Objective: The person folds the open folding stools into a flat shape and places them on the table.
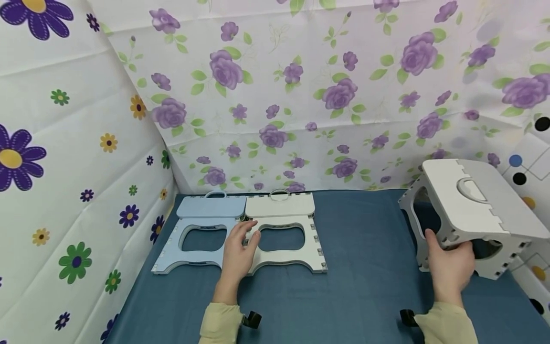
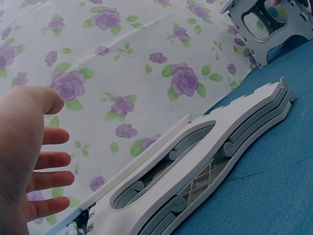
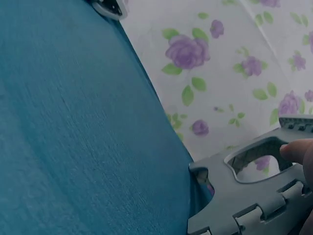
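Note:
On the right of the head view stands an unfolded white and grey folding stool [image 1: 455, 188], legs spread. My right hand [image 1: 452, 270] grips its near side, thumb at the side leg and fingers hidden at the front opening. The right wrist view shows the stool's leg panel [image 3: 222, 198] and a bit of the hand at its opening. At left, a light blue folded stool [image 1: 210, 208] and a white folded stool [image 1: 280, 206] lie side by side. My left hand [image 1: 238, 253] is over where they meet, fingers loosely extended and holding nothing; the left wrist view shows the white one [image 2: 230, 117] apart from it.
A blue cloth [image 1: 356, 286] covers the table. Behind it hangs a white curtain [image 1: 309, 157] with purple flowers. A daisy-patterned sheet [image 1: 86, 167] borders the left, and a dotted sheet [image 1: 528, 162] the right, close to the unfolded stool.

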